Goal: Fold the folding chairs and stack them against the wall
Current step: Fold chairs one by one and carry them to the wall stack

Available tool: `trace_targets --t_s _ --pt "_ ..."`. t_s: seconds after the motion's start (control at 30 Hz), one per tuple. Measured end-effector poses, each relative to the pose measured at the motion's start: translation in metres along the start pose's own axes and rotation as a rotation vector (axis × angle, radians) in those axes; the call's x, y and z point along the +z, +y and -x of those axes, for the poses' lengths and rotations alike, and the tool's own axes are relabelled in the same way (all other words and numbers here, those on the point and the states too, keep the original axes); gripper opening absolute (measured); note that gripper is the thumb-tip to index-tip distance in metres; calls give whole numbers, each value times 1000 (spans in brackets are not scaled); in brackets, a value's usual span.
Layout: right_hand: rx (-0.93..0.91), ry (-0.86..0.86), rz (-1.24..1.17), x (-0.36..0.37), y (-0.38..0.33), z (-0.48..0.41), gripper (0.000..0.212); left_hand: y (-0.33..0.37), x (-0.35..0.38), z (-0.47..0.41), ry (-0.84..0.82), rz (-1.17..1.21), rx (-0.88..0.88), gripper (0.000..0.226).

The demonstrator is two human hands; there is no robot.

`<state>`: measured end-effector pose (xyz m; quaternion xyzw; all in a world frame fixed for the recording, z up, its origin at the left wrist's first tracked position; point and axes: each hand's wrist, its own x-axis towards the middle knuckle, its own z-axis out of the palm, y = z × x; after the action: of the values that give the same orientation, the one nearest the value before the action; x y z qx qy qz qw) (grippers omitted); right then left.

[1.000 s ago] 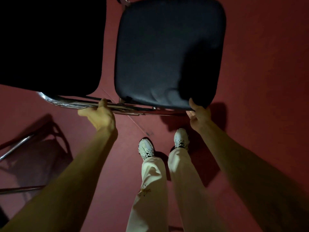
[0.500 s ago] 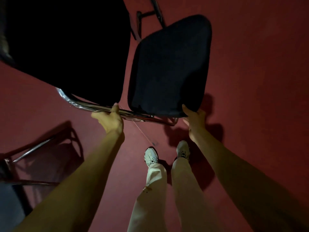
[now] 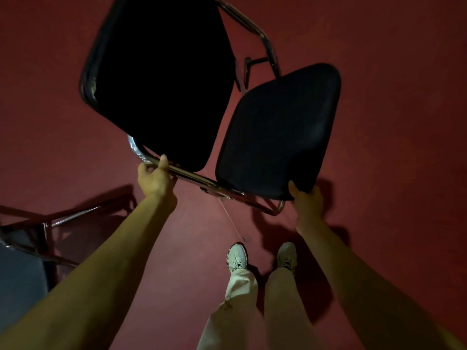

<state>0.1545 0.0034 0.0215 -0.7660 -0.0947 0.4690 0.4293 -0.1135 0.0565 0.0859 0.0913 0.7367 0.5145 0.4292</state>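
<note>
A folding chair with a chrome frame hangs in front of me above the red floor, tilted. Its black backrest is at the upper left and its dark padded seat at the right. My left hand grips the chrome tube at the backrest's lower corner. My right hand grips the near edge of the seat, thumb on top. The chair's legs show at the top behind the seat.
Another chair with a chrome frame and a grey-blue seat stands at the lower left, close to my left arm. My two white shoes stand on the red floor under the held chair. Open floor lies to the right.
The chair has swung right and turned, so the backrest and seat now angle apart. Both hands kept their grips and moved right with it. The second chair has come further into view.
</note>
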Motion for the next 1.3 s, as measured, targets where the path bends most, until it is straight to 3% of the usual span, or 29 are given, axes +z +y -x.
trace_targets --t_s 0.17,0.33,0.5,0.63,0.7,0.83,0.9,1.03,1.1,1.23,1.3 --pt "-159 -44 190 23 -26 22 32 22 -8 6 -40 -20 68 23" --pt "-285 -152 467 42 -50 45 30 40 -10 26 -71 -51 93 26" --pt "-267 -282 446 69 -75 66 32 51 -12 45 -113 -84 100 28" --pt "-283 -344 537 85 -87 71 47 64 -20 65 -254 -27 37 57" --pt "-271 -307 510 81 -91 69 58 74 -25 65 -301 -99 73 49" --pt "-343 -292 556 69 -95 53 32 107 -16 40 -263 -146 104 35" --pt "-366 -305 594 61 -93 46 30 123 -1 19 -340 -148 105 27" --pt "-364 -351 593 57 -92 41 37 152 37 0 -703 -152 4 56" --pt "-396 -364 591 58 -90 40 50 157 45 -1 -796 -209 5 69" --pt "-414 -335 622 66 -89 37 46 152 37 2 -789 -259 106 95" --pt "-431 -319 646 75 -92 43 40 159 39 9 -738 -313 170 86"
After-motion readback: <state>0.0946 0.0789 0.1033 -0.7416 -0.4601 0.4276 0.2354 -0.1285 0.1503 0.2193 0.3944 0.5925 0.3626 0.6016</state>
